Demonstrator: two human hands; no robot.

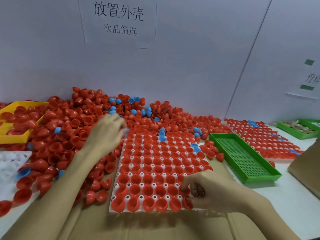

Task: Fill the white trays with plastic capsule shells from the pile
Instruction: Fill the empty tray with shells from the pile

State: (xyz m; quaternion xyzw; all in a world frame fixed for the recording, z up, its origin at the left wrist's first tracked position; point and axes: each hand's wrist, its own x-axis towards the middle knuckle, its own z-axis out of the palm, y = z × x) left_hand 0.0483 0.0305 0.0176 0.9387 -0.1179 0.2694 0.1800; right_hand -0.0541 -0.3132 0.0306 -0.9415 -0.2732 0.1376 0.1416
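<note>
Illumination is bright, even and diffuse; the source is not visible. Shadows are soft and faint. The left hand (108,134) shows motion blur, fingers smeared; the right hand (206,189) is sharp. Red capsule shells (69,135) left of the left hand are also blurred and carry small white glints. Wide-angle distortion bends the wall seam (249,58) far above the right hand.

We read paper sheet (119,21) on wall above shell pile (83,118): "放置外壳", beneath it "次品筛选". Right sheet (311,78) partly cut, illegible.
</note>
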